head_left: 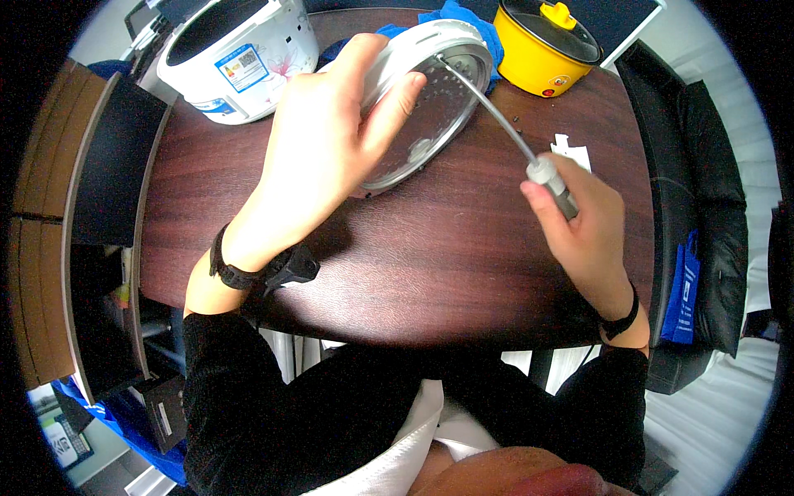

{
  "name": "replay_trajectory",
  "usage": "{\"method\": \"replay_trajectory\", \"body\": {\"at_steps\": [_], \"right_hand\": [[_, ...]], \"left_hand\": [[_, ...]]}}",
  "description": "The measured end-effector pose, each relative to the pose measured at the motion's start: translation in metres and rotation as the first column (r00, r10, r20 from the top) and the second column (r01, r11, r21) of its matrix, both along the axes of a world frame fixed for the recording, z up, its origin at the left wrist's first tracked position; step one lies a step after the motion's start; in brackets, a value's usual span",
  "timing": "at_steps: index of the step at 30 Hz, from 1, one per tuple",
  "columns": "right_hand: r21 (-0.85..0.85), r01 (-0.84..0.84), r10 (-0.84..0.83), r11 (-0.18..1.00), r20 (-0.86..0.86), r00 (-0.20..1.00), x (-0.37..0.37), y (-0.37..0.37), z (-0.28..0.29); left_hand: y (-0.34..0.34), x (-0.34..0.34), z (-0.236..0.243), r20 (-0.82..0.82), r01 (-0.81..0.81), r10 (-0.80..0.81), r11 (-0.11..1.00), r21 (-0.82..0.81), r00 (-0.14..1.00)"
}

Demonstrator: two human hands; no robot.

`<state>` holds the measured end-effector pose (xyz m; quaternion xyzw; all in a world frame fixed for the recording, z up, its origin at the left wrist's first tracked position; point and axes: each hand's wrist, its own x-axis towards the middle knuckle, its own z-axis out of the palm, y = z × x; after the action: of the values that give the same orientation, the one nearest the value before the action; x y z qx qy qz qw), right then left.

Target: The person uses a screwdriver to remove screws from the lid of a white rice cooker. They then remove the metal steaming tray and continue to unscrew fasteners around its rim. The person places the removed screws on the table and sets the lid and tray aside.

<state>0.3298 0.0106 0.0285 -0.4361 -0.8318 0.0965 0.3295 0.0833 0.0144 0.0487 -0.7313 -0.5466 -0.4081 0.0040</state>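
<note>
My left hand (331, 132) grips a round metal cooker lid (438, 99) with small holes, holding it tilted above the dark wooden table (463, 264). My right hand (583, 223) holds a screwdriver (529, 157) by its grey handle. Its long shaft reaches up and left, with the tip touching the inner face of the lid near the upper rim. Both wrists wear black bands.
A white rice cooker body (236, 50) stands open at the back left. A yellow pot with a dark lid (546, 41) stands at the back right, a blue cloth (463, 21) beside it. A white scrap (572, 151) and tiny dark screws (517, 124) lie near the right hand. A black chair (703, 190) stands at the right.
</note>
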Motion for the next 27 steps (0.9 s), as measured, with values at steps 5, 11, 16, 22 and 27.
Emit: {"method": "replay_trajectory", "body": {"at_steps": [5, 11, 16, 22, 27], "right_hand": [[0.338, 0.114, -0.150, 0.934, 0.083, 0.985, 0.011, 0.021, 0.013], [0.265, 0.013, -0.003, 0.964, -0.035, 0.999, 0.013, 0.022, 0.011], [-0.659, -0.279, 0.026, 0.699, -0.367, 0.930, 0.003, 0.003, -0.003], [-0.692, -0.389, 0.005, 0.608, -0.487, 0.873, -0.004, 0.000, -0.002], [-0.676, -0.434, 0.026, 0.595, -0.524, 0.851, -0.007, -0.001, -0.006]], "left_hand": [[-0.003, 0.001, 0.001, 0.011, 0.022, -0.022, 1.000, -0.004, 1.000], [0.000, -0.001, 0.000, 0.026, -0.005, 0.005, 1.000, 0.011, 1.000], [0.003, -0.004, 0.000, 0.054, 0.006, -0.004, 0.999, -0.041, 0.999], [0.004, -0.004, 0.000, 0.033, 0.001, -0.001, 1.000, -0.006, 0.999], [0.004, -0.004, -0.001, 0.026, 0.003, -0.003, 1.000, -0.008, 1.000]]}}
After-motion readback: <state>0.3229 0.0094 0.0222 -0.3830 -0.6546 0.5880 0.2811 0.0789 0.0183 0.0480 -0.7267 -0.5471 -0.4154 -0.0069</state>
